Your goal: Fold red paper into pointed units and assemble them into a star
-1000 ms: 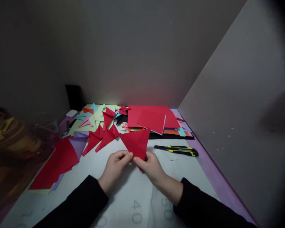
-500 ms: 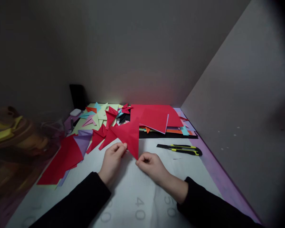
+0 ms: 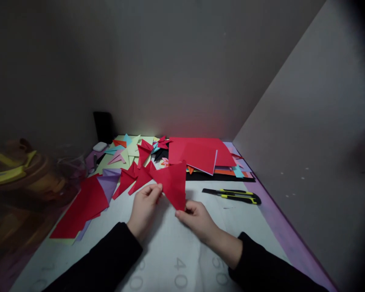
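A folded red paper piece (image 3: 174, 182) is held up over the pale mat between my two hands. My left hand (image 3: 146, 207) pinches its left edge between thumb and fingers. At the lower tip of the paper, my right hand (image 3: 199, 221) is closed on it with thumb and forefinger. Behind and left of the held piece lie more folded red papers (image 3: 126, 178). Flat red sheets (image 3: 82, 209) and a purple folded paper (image 3: 110, 182) rest to the left of my left hand.
A black and yellow cutter knife (image 3: 232, 195) lies right of my hands. Large red sheets (image 3: 200, 152) are stacked at the back on other coloured paper. A black phone-like object (image 3: 104, 126) and a white case (image 3: 100, 147) stand back left, with a brown object (image 3: 39, 174) further left.
The held red paper has turned and shifted slightly right. My right hand, before at the tip's very end, now has its thumb and finger around the tip. The whole view has shifted a little.
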Demonstrator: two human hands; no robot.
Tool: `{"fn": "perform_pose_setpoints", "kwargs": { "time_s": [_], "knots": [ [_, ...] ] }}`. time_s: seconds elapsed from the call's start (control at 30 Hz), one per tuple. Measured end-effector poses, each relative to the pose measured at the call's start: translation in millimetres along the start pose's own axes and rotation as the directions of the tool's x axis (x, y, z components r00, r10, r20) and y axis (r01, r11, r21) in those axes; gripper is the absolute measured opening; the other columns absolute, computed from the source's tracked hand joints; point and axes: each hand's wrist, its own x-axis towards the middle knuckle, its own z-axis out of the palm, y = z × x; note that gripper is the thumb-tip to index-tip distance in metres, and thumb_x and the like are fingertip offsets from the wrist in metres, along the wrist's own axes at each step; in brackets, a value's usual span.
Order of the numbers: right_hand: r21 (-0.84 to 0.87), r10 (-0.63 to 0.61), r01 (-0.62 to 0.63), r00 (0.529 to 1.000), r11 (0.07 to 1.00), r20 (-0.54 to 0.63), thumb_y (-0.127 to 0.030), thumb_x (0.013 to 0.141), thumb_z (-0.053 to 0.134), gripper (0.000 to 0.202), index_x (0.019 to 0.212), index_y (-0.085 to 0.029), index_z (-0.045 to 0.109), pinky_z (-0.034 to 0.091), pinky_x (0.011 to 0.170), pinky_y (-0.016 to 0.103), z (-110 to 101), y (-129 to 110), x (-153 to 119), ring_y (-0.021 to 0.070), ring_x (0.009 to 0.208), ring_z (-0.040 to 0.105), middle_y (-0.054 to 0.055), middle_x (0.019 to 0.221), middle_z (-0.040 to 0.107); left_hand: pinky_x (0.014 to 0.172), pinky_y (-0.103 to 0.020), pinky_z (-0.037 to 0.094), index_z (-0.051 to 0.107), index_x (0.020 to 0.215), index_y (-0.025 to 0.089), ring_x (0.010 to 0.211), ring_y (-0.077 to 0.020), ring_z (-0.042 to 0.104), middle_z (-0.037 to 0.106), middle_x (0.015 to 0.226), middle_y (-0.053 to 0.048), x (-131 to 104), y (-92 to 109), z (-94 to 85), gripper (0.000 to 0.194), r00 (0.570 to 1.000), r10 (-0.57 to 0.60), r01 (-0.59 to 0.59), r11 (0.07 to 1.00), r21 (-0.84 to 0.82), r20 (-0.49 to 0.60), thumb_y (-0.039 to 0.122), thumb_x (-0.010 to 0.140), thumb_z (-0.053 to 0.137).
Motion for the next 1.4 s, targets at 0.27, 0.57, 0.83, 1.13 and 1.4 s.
{"fn": "perform_pose_setpoints", "kwargs": {
  "time_s": [0.27, 0.57, 0.83, 1.13, 1.4],
  "knots": [
    [0.112, 0.076, -0.077, 0.997, 0.991, 0.010, -0.040, 0.065, 0.068, 0.030, 0.057, -0.018, 0.048, 0.019, 0.045, 0.023, -3.7, 8.0, 2.4, 0.0073, 0.046, 0.028, -0.007, 0.049, 0.038, 0.055, -0.015, 0.038, 0.062, 0.083, 0.015, 0.066, -0.0076, 0.054, 0.062, 0.081, 0.000, 27.7, 18.6, -19.8, 0.024, 0.968, -0.012, -0.083, 0.927, -0.366, -0.250, 0.033, 0.071, 0.072],
    [0.026, 0.003, -0.006, 0.995, 1.000, 0.099, -0.050, 0.070, 0.067, 0.039, 0.058, -0.016, 0.052, 0.025, 0.049, 0.023, -2.3, 3.7, 2.1, 0.0080, 0.050, 0.032, -0.005, 0.052, 0.041, 0.055, -0.021, 0.042, 0.056, 0.086, 0.016, 0.055, -0.0093, 0.054, 0.063, 0.066, 0.003, -25.1, -2.5, 25.6, 0.029, 0.970, -0.093, 0.132, 0.977, -0.168, 0.224, 0.022, 0.068, 0.078],
    [-0.110, -0.099, 0.113, 0.988, 0.987, 0.121, -0.046, 0.078, 0.062, 0.037, 0.058, -0.016, 0.059, 0.035, 0.053, 0.024, -2.3, 1.7, 0.7, 0.0116, 0.057, 0.046, 0.000, 0.059, 0.053, 0.063, -0.026, 0.048, 0.065, 0.080, 0.012, 0.064, -0.0151, 0.062, 0.071, 0.077, -0.004, -8.1, 9.6, 12.1, 0.023, 0.990, -0.069, 0.093, 0.973, -0.209, 0.123, 0.029, 0.069, 0.076],
    [-0.034, -0.027, 0.031, 0.993, 0.999, 0.119, -0.040, 0.075, 0.061, 0.030, 0.058, -0.016, 0.059, 0.034, 0.051, 0.023, -2.4, 3.9, -0.6, 0.0102, 0.053, 0.045, -0.001, 0.058, 0.053, 0.065, -0.017, 0.050, 0.064, 0.088, 0.014, 0.070, -0.0101, 0.067, 0.070, 0.076, -0.002, 38.2, 40.9, -23.8, 0.024, 0.957, -0.143, 0.005, 0.877, -0.481, -0.252, 0.010, 0.067, 0.074],
    [-0.154, -0.184, 0.247, 0.923, 0.957, 0.339, -0.018, 0.070, 0.054, 0.023, 0.049, -0.018, 0.045, 0.032, 0.053, 0.023, -23.0, -13.3, 7.2, 0.0109, 0.057, 0.044, -0.002, 0.063, 0.048, 0.095, -0.034, 0.044, 0.060, 0.117, 0.025, 0.125, -0.0265, 0.047, 0.057, 0.129, -0.009, 15.4, 69.7, -21.9, 0.053, 0.968, 0.251, -0.250, 0.968, 0.037, -0.029, 0.026, 0.067, 0.078]
  ]
}}
